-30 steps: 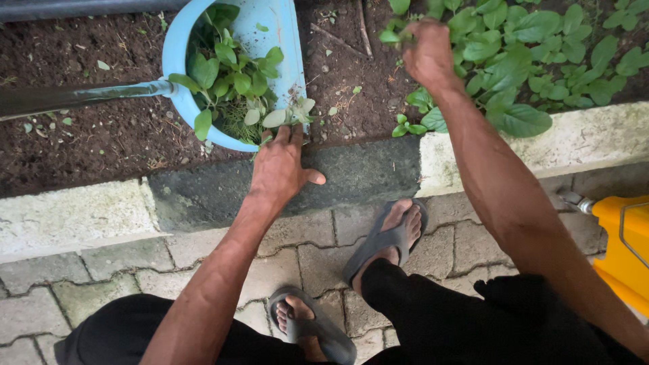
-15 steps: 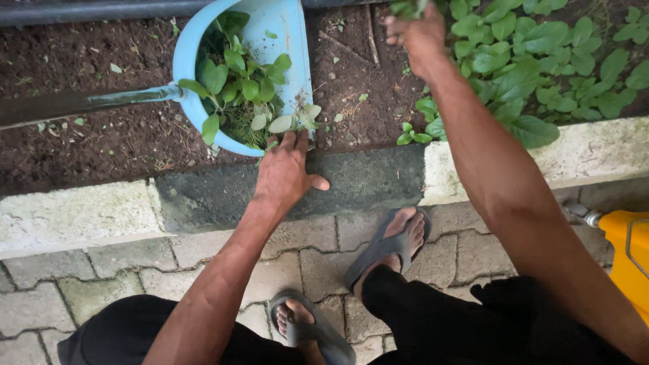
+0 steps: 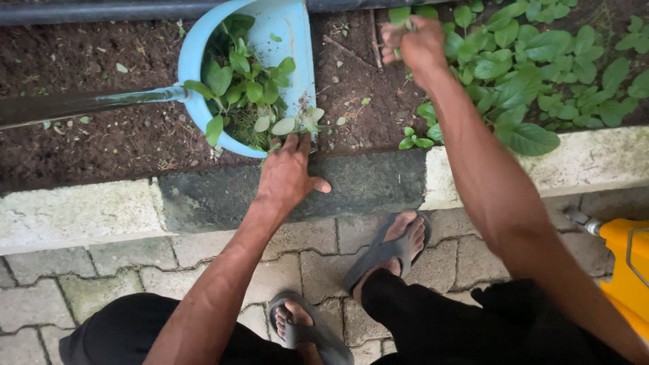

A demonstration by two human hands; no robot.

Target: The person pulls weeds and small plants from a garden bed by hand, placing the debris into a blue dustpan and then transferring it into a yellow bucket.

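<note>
- My right hand (image 3: 414, 42) is closed on a small pinch of green leaves (image 3: 400, 15) at the far edge of the soil (image 3: 101, 145), just left of the low plants (image 3: 534, 54); the fingers are curled tight round the sprig
- The blue pan (image 3: 297, 40) lies on the soil to the left of that hand, its mouth facing right; pulled weeds (image 3: 240, 88) are heaped inside it
- My left hand (image 3: 287, 177) rests flat on the kerb (image 3: 365, 179) with fingers spread, fingertips touching the pan's near rim and the pale leaves spilling there; it clamps nothing
- I judge the step to be weeding, with the sprig in hand and not yet in the pan; the next move calls for carrying it left over bare soil and letting go above the heap, while the left hand steadies the rim
- The pan's handle (image 3: 81, 103) runs off left; my sandalled feet (image 3: 385, 247) stand on the paving (image 3: 101, 277) near me; a yellow thing (image 3: 625, 260) sits at right
</note>
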